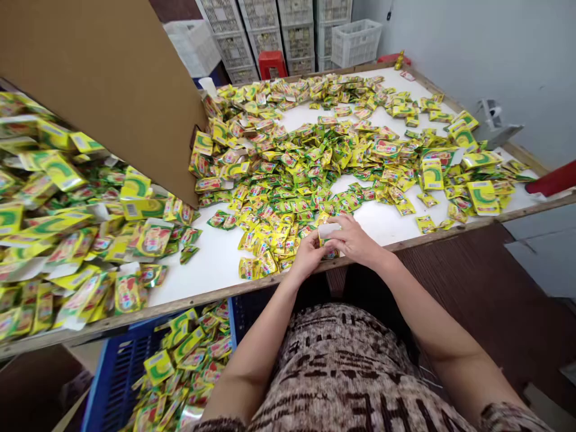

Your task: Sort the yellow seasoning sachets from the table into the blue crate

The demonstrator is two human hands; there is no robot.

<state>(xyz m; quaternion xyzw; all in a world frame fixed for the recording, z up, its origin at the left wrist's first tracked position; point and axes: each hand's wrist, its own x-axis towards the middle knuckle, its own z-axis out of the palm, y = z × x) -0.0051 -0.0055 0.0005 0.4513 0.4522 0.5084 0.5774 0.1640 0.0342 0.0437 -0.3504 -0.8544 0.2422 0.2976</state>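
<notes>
Both my hands meet at the near edge of the white table (211, 264). My left hand (306, 257) and my right hand (355, 240) are closed together around a small open box (327, 231) with a white flap up and yellow-green sachets inside. Just beyond my fingers lies a big heap of loose yellow-green sachets (288, 180), spread across the middle of the table. Flat yellow cartons (483, 197) lie among the sachets at the right.
A large brown cardboard sheet (112, 78) leans over the table's left side above more sachets and cartons. A blue crate (117, 372) with filled cartons sits below the table at the left. White crates (355, 39) stack at the back wall. A red object (551, 180) is at the right edge.
</notes>
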